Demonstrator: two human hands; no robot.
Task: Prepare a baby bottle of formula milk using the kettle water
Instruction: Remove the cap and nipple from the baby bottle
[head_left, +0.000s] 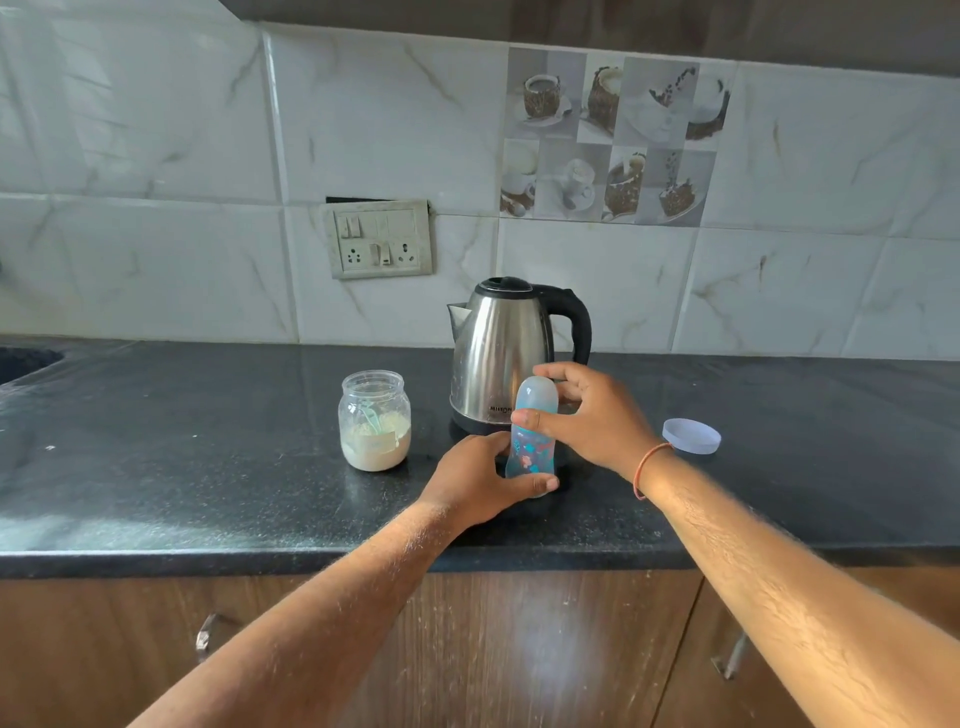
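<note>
Black counter (208, 493): left hand (480, 480) grips baby bottle (530, 447) base; right hand (592, 415) curled round cap (537, 395).

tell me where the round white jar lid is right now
In the head view, the round white jar lid lies flat on the black stone counter, right of the steel electric kettle and just beyond the right hand's wrist.
</note>
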